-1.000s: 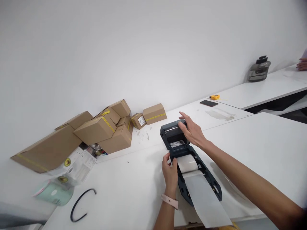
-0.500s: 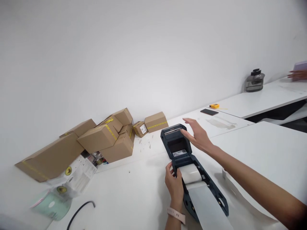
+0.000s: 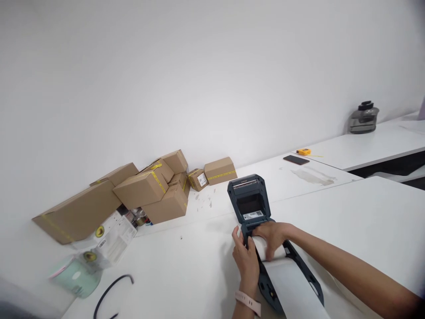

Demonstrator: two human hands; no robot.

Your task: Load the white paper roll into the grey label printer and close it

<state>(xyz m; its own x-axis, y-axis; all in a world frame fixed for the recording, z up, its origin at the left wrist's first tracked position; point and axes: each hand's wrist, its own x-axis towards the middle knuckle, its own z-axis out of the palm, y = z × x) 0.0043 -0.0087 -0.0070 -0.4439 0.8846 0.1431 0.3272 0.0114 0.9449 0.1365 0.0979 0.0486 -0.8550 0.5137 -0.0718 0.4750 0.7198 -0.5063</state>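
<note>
A dark label printer sits on the white table with its lid tilted up and back. Inside its body lies a white label roll, and a wide paper strip runs from it toward me. My left hand, with a pink wristband, is closed on the printer's left edge, the thumb near the roll's end. My right hand reaches in from the right and grips the roll from above, its thumb on the near side; the fingertips are partly hidden behind the roll.
Several cardboard boxes are piled against the wall at the left. A mint-green container and a black cable lie in front of them. Farther right are a phone, a yellow tape measure and a grey jug.
My right hand has come down from the raised lid onto the label roll. My left hand stays at the printer's left edge. The co-worker's hand at far right is out of view.
</note>
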